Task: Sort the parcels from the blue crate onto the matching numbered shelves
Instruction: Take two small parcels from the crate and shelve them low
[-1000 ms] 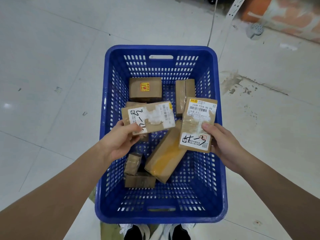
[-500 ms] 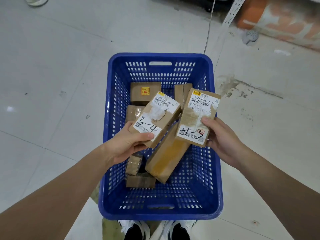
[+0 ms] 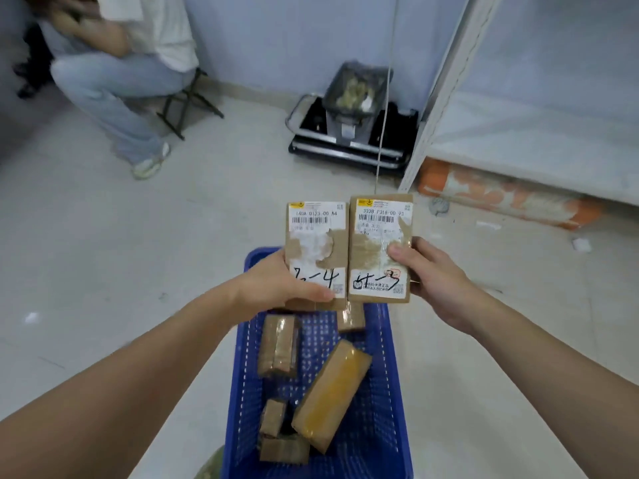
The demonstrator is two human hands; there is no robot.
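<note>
Blue perforated plastic crate (image 3: pixel 387 392) sits on the pale floor below both hands, and several brown taped cardboard parcels lie in it. The biggest is a long parcel with a yellowish taped face (image 3: pixel 332 395), lying slanted below the right hand's fingers. A stubby tape-wrapped parcel (image 3: pixel 280 345) lies under the left hand's fingers, and two small parcels (image 3: pixel 281 433) sit lower still, touching each other near the crate's near end. Another small one (image 3: pixel 351 318) peeks out just beneath the held pair.

Above the crate, two flat brown parcels are held upright, side by side and touching. The left hand (image 3: pixel 276 288) grips the left parcel with a torn white label and handwritten digits ending in 4 (image 3: pixel 316 252), thumb across its lower face. The right hand (image 3: pixel 432 281) grips the right parcel with a barcode label and a handwritten scrawl (image 3: pixel 378 243), thumb pressing mid-face, fingers hidden behind.
</note>
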